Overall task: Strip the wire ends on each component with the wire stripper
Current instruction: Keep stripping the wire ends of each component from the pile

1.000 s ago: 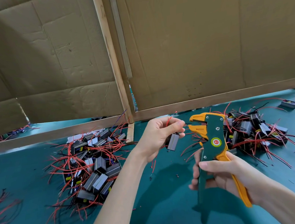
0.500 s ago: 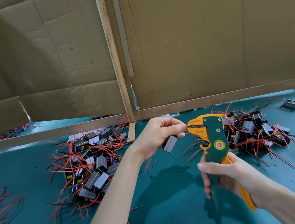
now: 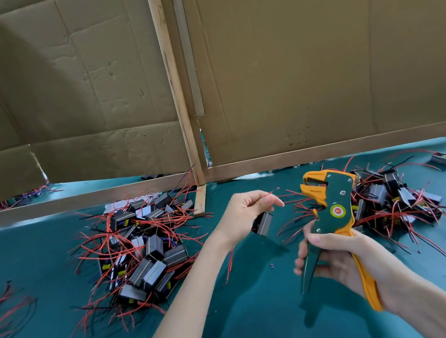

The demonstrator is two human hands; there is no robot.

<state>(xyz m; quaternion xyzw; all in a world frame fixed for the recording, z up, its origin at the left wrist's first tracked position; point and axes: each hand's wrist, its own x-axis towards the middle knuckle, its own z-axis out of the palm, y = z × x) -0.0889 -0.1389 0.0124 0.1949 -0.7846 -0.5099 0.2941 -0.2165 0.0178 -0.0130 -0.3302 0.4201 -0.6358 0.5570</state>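
Nearest, the right hand (image 3: 340, 261) has its grip clamped round both handles of the wire stripper (image 3: 331, 213). The handles are spread and the jaws stand apart with nothing between them. The tool's long axis runs from the orange handle low by the wrist up and slightly left to the head, and its mouth faces left. A little farther off, the left hand (image 3: 245, 215) has its grip pinched together on a red wire (image 3: 268, 194), with the dark component (image 3: 263, 223) hanging just under the fingers, above the counter (image 3: 256, 314). The wire slants up and to the right, its tip aimed at the stripper's mouth but apart from it. Whether that end is already bare is too small to tell. A few red scraps (image 3: 272, 265) on the counter suggest some ends have been stripped. Beyond the hands lie two heaps of components with red leads, a left pile (image 3: 147, 242) and a right pile (image 3: 389, 197). Which heap is finished cannot be told, so by my judgement much of the job is left. Behind them stand the cardboard panels (image 3: 288, 68) in a wooden frame (image 3: 177, 92).
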